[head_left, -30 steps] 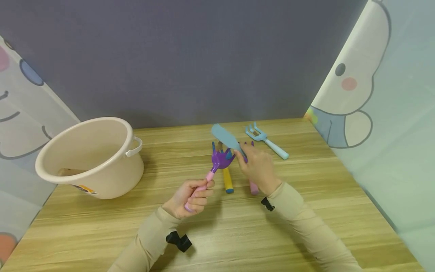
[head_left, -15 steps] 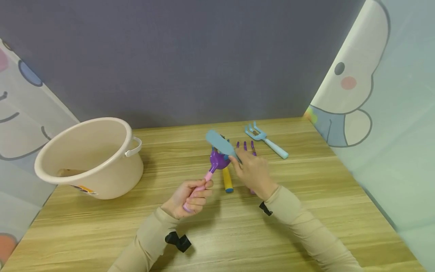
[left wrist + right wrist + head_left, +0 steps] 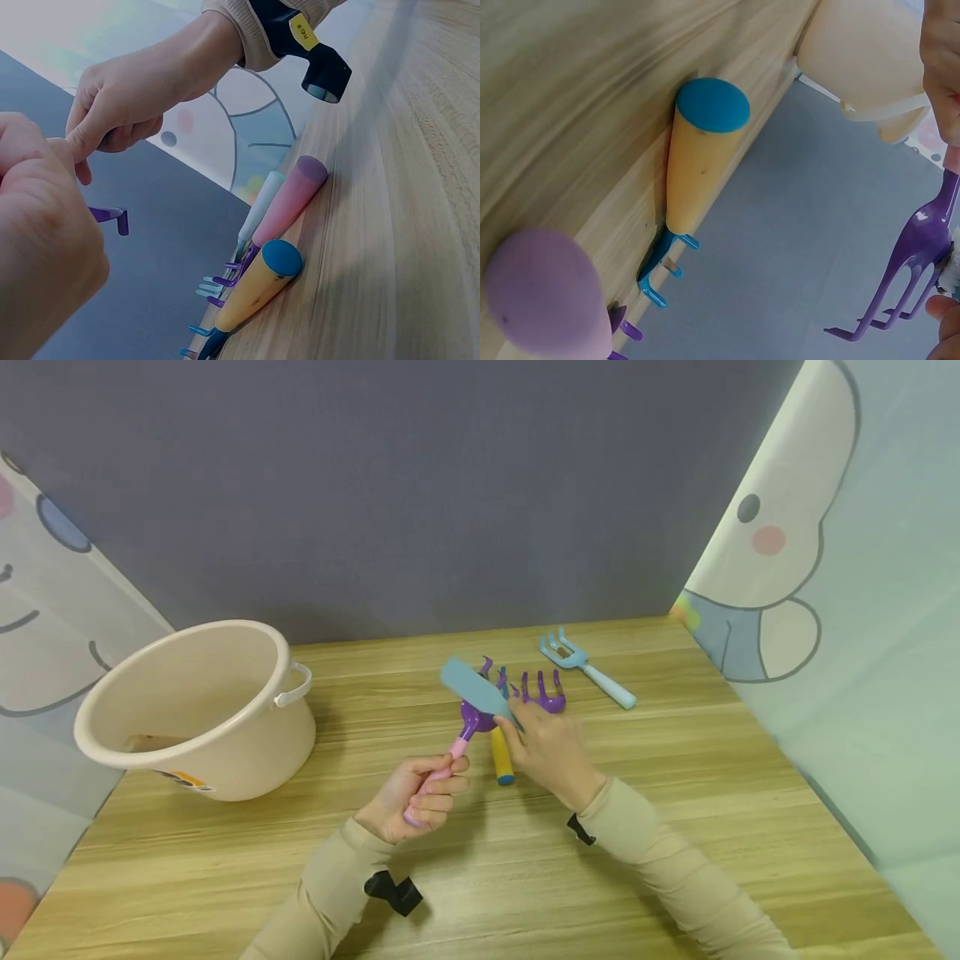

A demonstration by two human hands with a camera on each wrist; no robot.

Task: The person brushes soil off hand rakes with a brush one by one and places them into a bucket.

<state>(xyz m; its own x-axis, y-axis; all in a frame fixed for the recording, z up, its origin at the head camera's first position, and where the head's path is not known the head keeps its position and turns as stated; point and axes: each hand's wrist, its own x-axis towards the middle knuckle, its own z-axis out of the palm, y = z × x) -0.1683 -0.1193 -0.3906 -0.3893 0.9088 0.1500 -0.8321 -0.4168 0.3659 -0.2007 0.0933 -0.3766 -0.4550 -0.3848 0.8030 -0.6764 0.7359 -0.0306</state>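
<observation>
My left hand [image 3: 412, 797] grips the pink handle of a small purple hand rake [image 3: 468, 727], tilted with its tines up and away. In my right hand [image 3: 551, 747] is a light-blue brush [image 3: 476, 687], which overlaps the rake's head in the head view. White bristles [image 3: 952, 266] show right at the purple head in the right wrist view. Beneath my hands lie a blue rake with a yellow handle [image 3: 502, 758] and another purple rake [image 3: 553, 702], its pink handle hidden by my right hand in the head view. Further right lies a light-blue rake [image 3: 596, 677].
A cream bucket [image 3: 262, 760] with a white carry handle stands at the left on the wooden table [image 3: 510, 893]. Something brownish [image 3: 153, 742] shows inside it. A grey wall [image 3: 450, 502] closes off the back, with cartoon-print sheets at both sides.
My right hand and the brush have moved left and slightly toward me over the rake's head, uncovering more of the purple rake on the table. The left hand stays nearly still.
</observation>
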